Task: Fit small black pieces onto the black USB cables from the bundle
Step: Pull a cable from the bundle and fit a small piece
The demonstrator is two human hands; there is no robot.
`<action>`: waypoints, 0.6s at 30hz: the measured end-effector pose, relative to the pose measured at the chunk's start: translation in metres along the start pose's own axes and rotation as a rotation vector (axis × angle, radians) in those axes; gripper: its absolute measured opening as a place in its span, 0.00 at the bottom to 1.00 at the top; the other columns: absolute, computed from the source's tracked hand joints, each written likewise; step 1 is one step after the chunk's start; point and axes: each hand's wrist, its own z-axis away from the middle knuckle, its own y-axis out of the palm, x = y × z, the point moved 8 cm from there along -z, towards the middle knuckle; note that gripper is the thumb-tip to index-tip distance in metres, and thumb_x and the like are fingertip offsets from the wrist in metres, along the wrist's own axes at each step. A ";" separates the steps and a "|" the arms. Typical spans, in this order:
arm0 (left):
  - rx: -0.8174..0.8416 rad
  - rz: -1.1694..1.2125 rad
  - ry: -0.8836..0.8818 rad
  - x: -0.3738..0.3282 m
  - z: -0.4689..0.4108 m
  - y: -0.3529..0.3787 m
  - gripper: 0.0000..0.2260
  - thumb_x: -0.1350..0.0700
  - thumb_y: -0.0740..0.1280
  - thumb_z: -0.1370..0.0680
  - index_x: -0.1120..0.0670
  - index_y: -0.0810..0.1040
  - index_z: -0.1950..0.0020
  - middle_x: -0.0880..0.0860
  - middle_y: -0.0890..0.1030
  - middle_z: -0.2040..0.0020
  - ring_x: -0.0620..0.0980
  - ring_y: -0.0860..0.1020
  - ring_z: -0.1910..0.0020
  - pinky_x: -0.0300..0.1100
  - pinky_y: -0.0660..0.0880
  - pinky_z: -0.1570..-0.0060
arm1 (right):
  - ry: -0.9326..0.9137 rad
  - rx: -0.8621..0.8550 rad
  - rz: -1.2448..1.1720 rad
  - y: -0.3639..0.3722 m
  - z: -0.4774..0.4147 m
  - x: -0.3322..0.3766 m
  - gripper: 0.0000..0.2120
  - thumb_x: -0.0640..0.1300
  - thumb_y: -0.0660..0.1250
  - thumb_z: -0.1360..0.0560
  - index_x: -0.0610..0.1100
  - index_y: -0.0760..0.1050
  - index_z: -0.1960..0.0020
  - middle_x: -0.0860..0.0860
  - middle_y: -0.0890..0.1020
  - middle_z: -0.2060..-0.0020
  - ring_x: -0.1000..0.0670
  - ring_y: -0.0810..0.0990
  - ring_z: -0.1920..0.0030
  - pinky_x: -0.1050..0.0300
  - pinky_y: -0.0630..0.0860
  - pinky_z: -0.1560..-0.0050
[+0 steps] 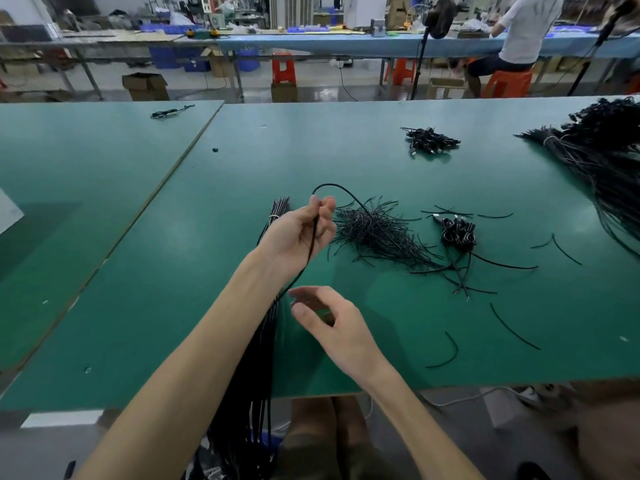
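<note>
head view: the left hand (298,233) is up over the green table (138,237), fingers curled round one black cable (329,184) that runs down to the bundle (263,358) hanging off the near edge; the right hand (329,320) is just below, fingers loosely bent, holding nothing. one cable is picked and has no piece on it yet, i think; next the right hand must take a small black piece from the pile (374,233) and slide it on the end.

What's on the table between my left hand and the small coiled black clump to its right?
In the head view, a loose heap of thin black strands lies between the left hand and the clump.
</note>
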 end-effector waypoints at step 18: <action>0.244 -0.953 -0.136 0.051 0.014 -0.035 0.30 0.33 0.55 0.17 0.55 0.84 0.41 0.54 0.86 0.48 0.52 0.81 0.65 0.40 0.77 0.71 | 0.006 -0.172 -0.289 -0.016 0.002 -0.001 0.12 0.40 0.63 0.16 0.34 0.75 0.56 0.45 0.82 0.65 0.49 0.79 0.69 0.65 0.73 0.65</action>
